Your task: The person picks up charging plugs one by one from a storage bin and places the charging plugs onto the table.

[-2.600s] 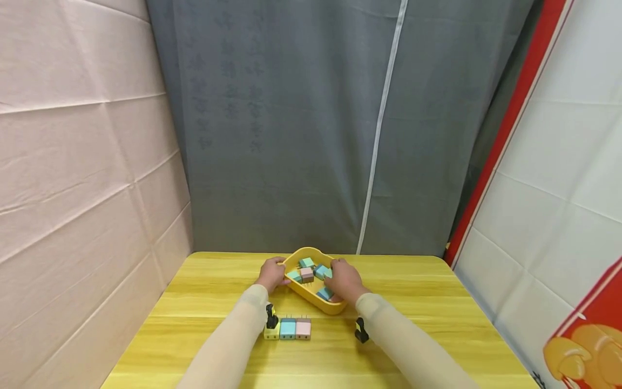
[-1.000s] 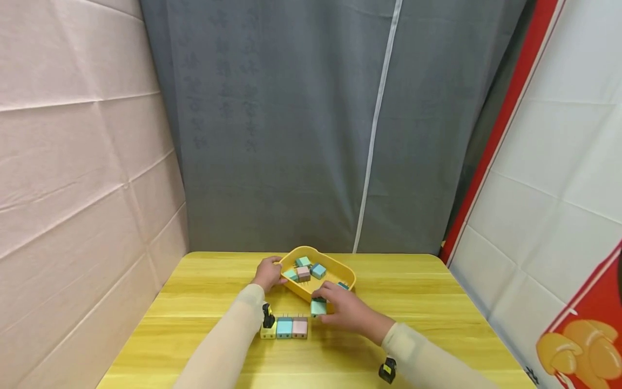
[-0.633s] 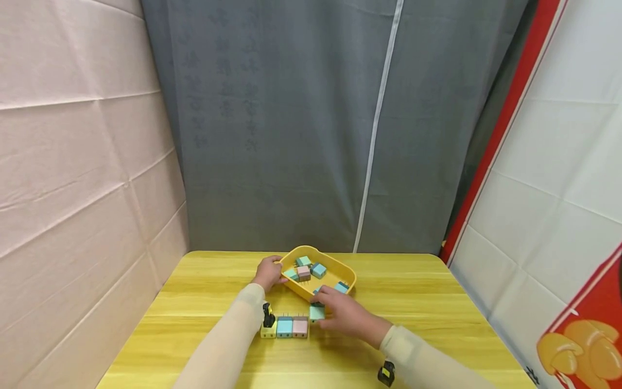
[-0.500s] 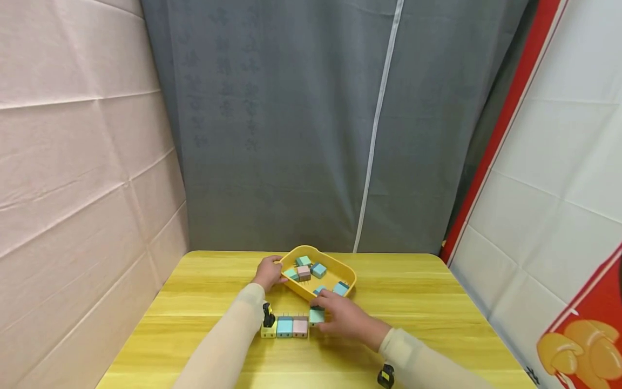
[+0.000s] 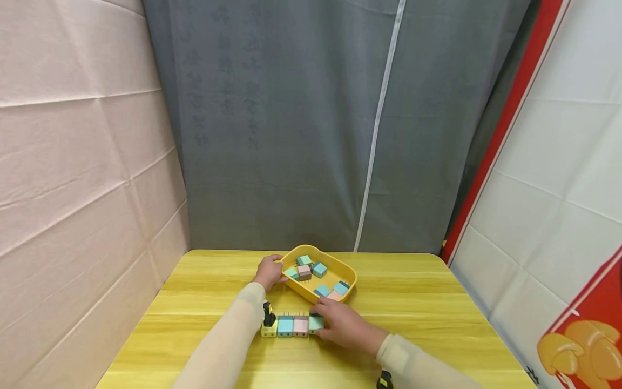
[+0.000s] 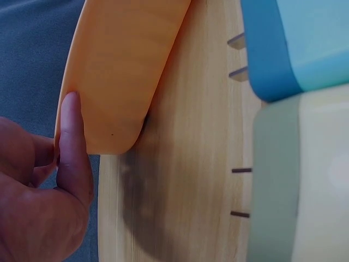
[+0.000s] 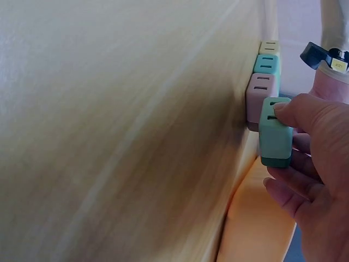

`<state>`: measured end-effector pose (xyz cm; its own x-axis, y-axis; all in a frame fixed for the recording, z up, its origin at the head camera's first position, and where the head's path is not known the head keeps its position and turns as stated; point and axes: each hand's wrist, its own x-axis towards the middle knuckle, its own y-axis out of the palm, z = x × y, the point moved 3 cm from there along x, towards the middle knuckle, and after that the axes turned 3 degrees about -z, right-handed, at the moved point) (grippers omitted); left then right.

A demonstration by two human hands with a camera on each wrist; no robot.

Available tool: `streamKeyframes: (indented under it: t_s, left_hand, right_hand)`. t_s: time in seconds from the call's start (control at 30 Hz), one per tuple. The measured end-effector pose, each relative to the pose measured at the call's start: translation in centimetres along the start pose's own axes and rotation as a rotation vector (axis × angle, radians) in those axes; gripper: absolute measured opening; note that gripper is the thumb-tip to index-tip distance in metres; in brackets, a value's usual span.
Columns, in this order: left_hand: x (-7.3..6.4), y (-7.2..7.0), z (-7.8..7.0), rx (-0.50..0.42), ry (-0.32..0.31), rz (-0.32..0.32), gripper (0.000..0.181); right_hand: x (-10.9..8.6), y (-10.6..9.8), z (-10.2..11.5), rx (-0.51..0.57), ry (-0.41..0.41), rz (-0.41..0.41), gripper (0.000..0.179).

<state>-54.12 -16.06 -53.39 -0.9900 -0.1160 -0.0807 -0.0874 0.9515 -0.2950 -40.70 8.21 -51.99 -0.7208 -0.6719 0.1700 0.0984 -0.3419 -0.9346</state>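
My right hand (image 5: 346, 324) pinches a mint-green plug adapter (image 7: 276, 134), thumb on its slotted face and fingers at its darker end. In the head view that adapter lines up at the right end of a row made of a yellow adapter (image 5: 269, 331), a blue adapter (image 5: 285, 326) and a pink adapter (image 5: 301, 326), close beside the pink one. Their prongs point away from me. With my left hand (image 5: 268, 273) I hold the left end of a yellow tray (image 5: 336, 267), thumb against its outer wall in the left wrist view.
Inside the tray lie several more adapters, among them a pink-and-brown one (image 5: 304, 272) and a blue one (image 5: 319, 269). The wooden table (image 5: 427, 313) has a grey curtain (image 5: 282, 135) behind it. Pale cloth walls flank both sides.
My right hand has come out of the tray with the green adapter and lowered it toward me to the row's right end. My left hand stays at the tray.
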Motion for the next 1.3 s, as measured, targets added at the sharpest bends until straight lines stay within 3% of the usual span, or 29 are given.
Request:
streamKeyframes:
  t_s: [0.7, 1.3]
  left_hand:
    - [-0.1, 0.1, 0.0, 0.011, -0.023, -0.005, 0.041]
    - [0.4, 0.1, 0.2, 0.012, -0.030, -0.006, 0.043]
  right_hand:
    - [-0.6, 1.7, -0.5, 0.002, 0.030, -0.011, 0.040]
    - [-0.8, 1.2, -0.4, 0.033, 0.025, -0.063, 0.041]
